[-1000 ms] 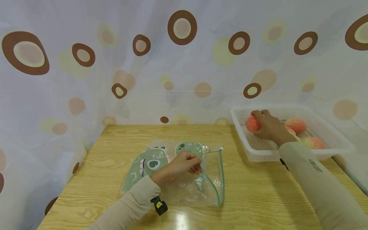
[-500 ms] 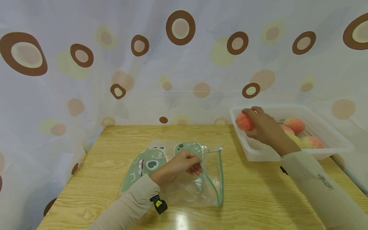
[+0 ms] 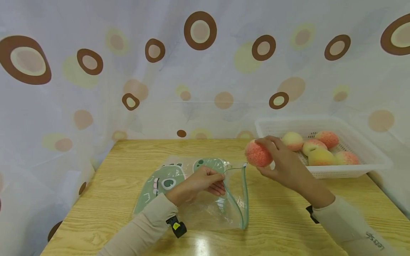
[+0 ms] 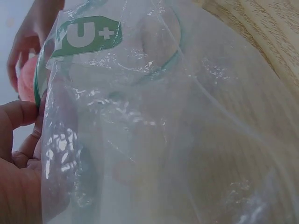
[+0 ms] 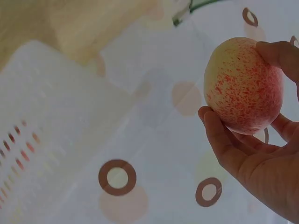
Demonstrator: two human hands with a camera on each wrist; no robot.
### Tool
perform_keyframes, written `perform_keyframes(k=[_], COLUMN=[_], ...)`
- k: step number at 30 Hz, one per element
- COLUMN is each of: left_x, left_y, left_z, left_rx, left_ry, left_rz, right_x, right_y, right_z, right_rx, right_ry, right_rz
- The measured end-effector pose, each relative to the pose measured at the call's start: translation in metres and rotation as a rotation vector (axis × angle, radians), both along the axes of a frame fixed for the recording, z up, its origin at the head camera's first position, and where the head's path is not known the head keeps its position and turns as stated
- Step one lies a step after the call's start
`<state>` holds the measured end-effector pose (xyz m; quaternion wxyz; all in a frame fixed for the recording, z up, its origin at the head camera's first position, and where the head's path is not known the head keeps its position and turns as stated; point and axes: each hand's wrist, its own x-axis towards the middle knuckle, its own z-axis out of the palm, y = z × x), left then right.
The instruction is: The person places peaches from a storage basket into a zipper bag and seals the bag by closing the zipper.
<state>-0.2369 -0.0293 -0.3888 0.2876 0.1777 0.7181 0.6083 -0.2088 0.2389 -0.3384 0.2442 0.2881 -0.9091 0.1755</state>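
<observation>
My right hand (image 3: 286, 167) grips a red-and-yellow peach (image 3: 258, 153) in the air, between the bag's mouth and the basket. In the right wrist view the thumb and fingers curl round the peach (image 5: 243, 86). With my left hand (image 3: 203, 183) I pinch the upper edge of a clear zip bag (image 3: 205, 217), which lies on the table printed with green cartoon figures. Its green-trimmed mouth gapes toward the right. The left wrist view has the left fingers (image 4: 21, 114) on the trim of the clear bag (image 4: 140, 140), with the peach (image 4: 29, 79) just beyond.
A white perforated basket (image 3: 381, 161) stands at the back right with several peaches (image 3: 321, 156) in it. The wooden table (image 3: 128, 153) ends at a patterned cloth (image 3: 205, 78) hanging behind it.
My right hand has lifted the peach out of the basket and carried it left and toward me, near the bag's mouth. The left hand keeps its hold on the bag's edge.
</observation>
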Motion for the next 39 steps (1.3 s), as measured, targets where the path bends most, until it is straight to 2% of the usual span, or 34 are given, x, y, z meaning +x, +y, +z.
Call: perform_keyframes(k=[3,8,11,16,22,31,39], left_x=[0.0,0.001,0.001,0.001,0.001,0.001,0.003], left_y=[0.0,0.001,0.001,0.003,0.004,0.006,0.008], left_z=[0.0,0.001,0.002,0.003,0.004,-0.002,-0.003], left_rx=[0.002,0.002,0.003,0.018,0.026,0.026,0.028], left_ry=[-0.007,-0.005,0.005,0.015,0.031,0.045,0.034], left_rz=[0.004,0.008,0.007,0.011,0.007,0.011,0.011], right_x=[0.011,0.026,0.03,0.031,0.03,0.026,0.023], right_y=[-0.007,-0.018,-0.024,-0.031,-0.038,-0.046,-0.047], right_z=[-0.016,-0.04,-0.053,-0.069,-0.079,-0.086,-0.086], right_rx=[-0.067,-0.249,-0.349,-0.446,-0.513,-0.492,-0.493], right_ry=[-0.09,-0.32,-0.399,-0.452,-0.518,-0.567,-0.653], right_rz=[0.033,0.034,0.027,0.048,0.072,-0.02,-0.039])
